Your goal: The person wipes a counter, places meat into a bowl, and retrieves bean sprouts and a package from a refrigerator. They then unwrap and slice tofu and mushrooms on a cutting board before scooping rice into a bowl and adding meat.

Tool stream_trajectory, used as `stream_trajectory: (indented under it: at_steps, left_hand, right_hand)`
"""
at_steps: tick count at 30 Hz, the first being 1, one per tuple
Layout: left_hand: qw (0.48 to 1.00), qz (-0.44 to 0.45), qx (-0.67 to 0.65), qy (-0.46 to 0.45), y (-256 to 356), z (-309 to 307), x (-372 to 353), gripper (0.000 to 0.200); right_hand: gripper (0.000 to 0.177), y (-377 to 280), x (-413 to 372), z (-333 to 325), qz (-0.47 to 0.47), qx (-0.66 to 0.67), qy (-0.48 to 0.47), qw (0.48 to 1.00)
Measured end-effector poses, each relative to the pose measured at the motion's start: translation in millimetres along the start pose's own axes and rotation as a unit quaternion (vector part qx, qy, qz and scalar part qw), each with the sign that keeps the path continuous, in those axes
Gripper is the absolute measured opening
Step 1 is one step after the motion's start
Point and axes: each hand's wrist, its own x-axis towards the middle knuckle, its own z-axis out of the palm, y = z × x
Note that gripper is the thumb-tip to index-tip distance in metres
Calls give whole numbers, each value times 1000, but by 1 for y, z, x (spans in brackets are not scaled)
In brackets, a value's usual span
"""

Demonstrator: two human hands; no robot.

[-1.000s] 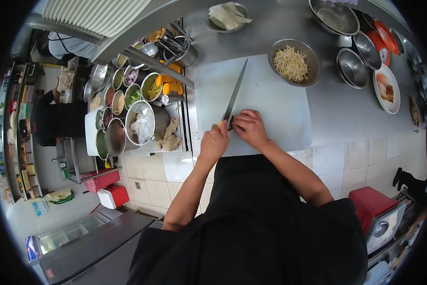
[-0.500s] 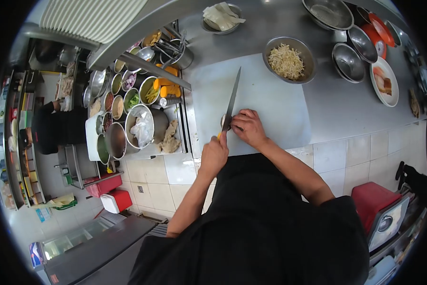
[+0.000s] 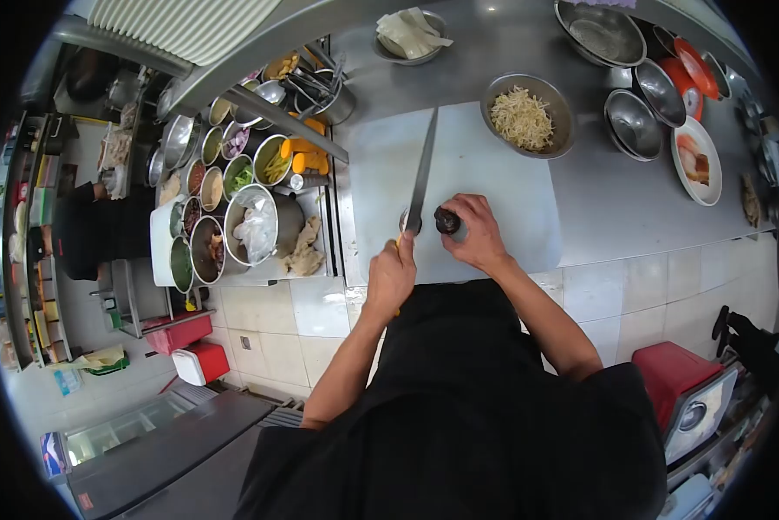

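Note:
My left hand (image 3: 392, 276) is closed around the yellow handle of a long kitchen knife (image 3: 423, 169), its blade pointing away from me over the white cutting board (image 3: 385, 165). Just left of the blade's base sits a small pale piece (image 3: 403, 218), partly hidden by the knife. On the right, my right hand (image 3: 478, 232) grips a dark, rounded piece that looks like a mushroom (image 3: 447, 220), held a short way from the blade. The fingertips curl around its far and right side.
A steel bowl of bean sprouts (image 3: 529, 115) overlaps the board's far right corner. Beyond stands a bowl of pale sheets (image 3: 412, 36). Steel bowls (image 3: 635, 124) and an oval plate with food (image 3: 696, 161) lie right. Ingredient pots (image 3: 252, 227) crowd the left; another person (image 3: 112, 227) stands farther left.
My right hand has moved right, away from the blade, and the dark piece now shows in its fingers. The knife stays nearly in place in my left hand.

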Motion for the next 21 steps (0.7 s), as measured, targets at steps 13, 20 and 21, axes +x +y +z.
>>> stream_trajectory:
  at_steps: [13,20,21]
  left_hand:
    - [1000,-2,3,31,-20,3,13,52]
    - [999,16,41,-2,-11,1,13,49]
    - [999,4,37,-7,-8,-2,11,50]
  right_hand:
    - [36,-11,10,-8,17,-43,-77,996]
    - [26,4,6,25,-12,10,-125,992]
    - [26,0,3,26,-12,9,-127,992]
